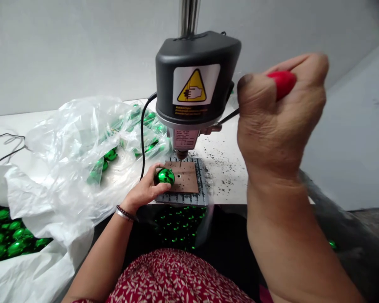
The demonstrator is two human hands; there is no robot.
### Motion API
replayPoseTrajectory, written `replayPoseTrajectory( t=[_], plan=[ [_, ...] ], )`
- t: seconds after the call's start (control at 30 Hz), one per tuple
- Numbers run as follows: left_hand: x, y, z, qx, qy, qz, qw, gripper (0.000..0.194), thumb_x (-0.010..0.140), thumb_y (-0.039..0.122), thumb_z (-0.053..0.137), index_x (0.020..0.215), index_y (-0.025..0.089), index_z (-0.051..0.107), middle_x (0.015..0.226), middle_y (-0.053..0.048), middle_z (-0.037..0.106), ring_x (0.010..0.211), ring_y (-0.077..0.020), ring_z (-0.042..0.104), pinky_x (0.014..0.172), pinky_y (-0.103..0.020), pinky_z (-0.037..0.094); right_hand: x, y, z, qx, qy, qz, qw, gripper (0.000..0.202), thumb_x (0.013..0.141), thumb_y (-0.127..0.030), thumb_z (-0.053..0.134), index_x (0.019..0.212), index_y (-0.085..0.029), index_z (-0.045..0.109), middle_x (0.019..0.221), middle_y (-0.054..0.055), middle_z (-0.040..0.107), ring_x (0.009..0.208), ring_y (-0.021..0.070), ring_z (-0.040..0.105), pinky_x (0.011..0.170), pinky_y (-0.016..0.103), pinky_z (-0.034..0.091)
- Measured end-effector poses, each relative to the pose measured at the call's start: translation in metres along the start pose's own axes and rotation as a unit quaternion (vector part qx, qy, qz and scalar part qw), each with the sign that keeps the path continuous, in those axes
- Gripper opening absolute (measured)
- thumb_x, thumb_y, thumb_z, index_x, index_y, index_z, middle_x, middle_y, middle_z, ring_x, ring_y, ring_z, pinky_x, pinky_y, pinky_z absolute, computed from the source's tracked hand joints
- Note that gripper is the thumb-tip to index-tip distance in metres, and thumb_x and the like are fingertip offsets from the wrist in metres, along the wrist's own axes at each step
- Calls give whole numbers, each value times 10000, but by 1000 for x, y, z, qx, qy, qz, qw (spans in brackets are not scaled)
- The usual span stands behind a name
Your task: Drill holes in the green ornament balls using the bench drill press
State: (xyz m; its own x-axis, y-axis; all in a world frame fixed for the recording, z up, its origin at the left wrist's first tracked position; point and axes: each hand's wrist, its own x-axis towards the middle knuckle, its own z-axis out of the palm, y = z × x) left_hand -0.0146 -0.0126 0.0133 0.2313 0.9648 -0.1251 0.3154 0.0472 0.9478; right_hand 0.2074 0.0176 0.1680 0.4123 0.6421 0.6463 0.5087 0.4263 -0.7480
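Between the thumb and fingers of my left hand [150,185] is a shiny green ball [166,178], at the left side of a brown board [189,179] with a small dark hole. Above the board hangs the thin bit [181,163] of a dark grey drill press [196,54]; the ball is left of the bit, apart from it. My right hand [281,109], raised on the right, is wrapped round the red knob [282,83] of the press's lever [230,115].
Clear plastic bags [72,130] with green balls lie left of the press, near a black cable [143,139]. More green balls [14,237] fill a white sack [55,244] at lower left, and others [180,225] sit below the table edge. Dark shavings [222,168] dot the white table [236,191].
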Motion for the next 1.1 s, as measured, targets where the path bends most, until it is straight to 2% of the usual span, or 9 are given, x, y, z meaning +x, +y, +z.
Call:
replayPoseTrajectory(
  t=[0.17, 0.33, 0.47, 0.63, 0.77, 0.87, 0.93, 1.1],
  plan=[
    [-2, -1, 6, -7, 29, 21, 999, 478, 812, 415, 714, 1230, 228, 577, 1211, -55, 644, 1086, -217, 607, 976, -339, 496, 2, -2, 0, -23, -14, -8, 1000, 336, 922, -244, 621, 796, -217, 311, 755, -48, 372, 706, 58, 397, 723, 198, 398],
    [6, -3, 15, 6, 49, -7, 999, 638, 760, 411, 763, 1288, 217, 462, 1040, -21, 653, 944, -192, 615, 909, -351, 517, 3, -4, 1, -33, -6, 1, 999, 350, 916, -223, 605, 775, -235, 286, 742, -45, 366, 705, 66, 368, 710, 196, 402],
    [12, 0, 16, 45, 51, 16, 998, 520, 769, 394, 766, 1209, 204, 565, 1061, -40, 670, 963, -200, 617, 917, -359, 527, 2, -4, 1, -32, -12, 1, 999, 359, 898, -206, 620, 770, -236, 286, 725, -41, 411, 699, 73, 362, 707, 191, 418],
    [17, 1, 20, -7, 22, -24, 999, 561, 813, 466, 716, 1290, 187, 615, 1174, -75, 645, 865, -176, 624, 723, -312, 576, 3, -5, 0, -20, -16, 14, 1000, 345, 894, -173, 610, 782, -233, 289, 754, -55, 383, 702, 50, 353, 712, 182, 390],
    [23, -4, 25, -36, 35, -48, 998, 540, 800, 457, 730, 1253, 184, 624, 1099, -56, 636, 758, -136, 608, 639, -276, 562, 3, -5, -1, 6, -22, 5, 1000, 331, 892, -177, 598, 789, -229, 288, 755, -78, 338, 696, 19, 325, 709, 161, 347],
    [27, -6, 27, -12, 48, -55, 997, 555, 797, 441, 734, 1273, 182, 612, 1043, -38, 649, 657, -106, 582, 604, -269, 541, 3, -3, -2, 37, -32, 11, 999, 326, 895, -189, 594, 795, -227, 286, 751, -89, 337, 694, 9, 321, 717, 152, 335],
    [28, -5, 28, 26, 58, -48, 997, 537, 797, 425, 735, 1263, 183, 622, 1023, -32, 673, 654, -114, 593, 634, -283, 546, 3, -2, -1, 58, -29, 10, 998, 322, 886, -193, 610, 798, -222, 302, 746, -95, 342, 692, 4, 324, 718, 150, 334],
    [30, 3, 30, 131, 88, 1, 987, 435, 779, 350, 762, 1180, 194, 703, 1045, -34, 750, 953, -206, 682, 907, -342, 547, 3, -2, 0, 76, -24, 17, 997, 316, 869, -191, 630, 802, -211, 322, 739, -101, 361, 691, 0, 332, 723, 150, 338]
  ],
)
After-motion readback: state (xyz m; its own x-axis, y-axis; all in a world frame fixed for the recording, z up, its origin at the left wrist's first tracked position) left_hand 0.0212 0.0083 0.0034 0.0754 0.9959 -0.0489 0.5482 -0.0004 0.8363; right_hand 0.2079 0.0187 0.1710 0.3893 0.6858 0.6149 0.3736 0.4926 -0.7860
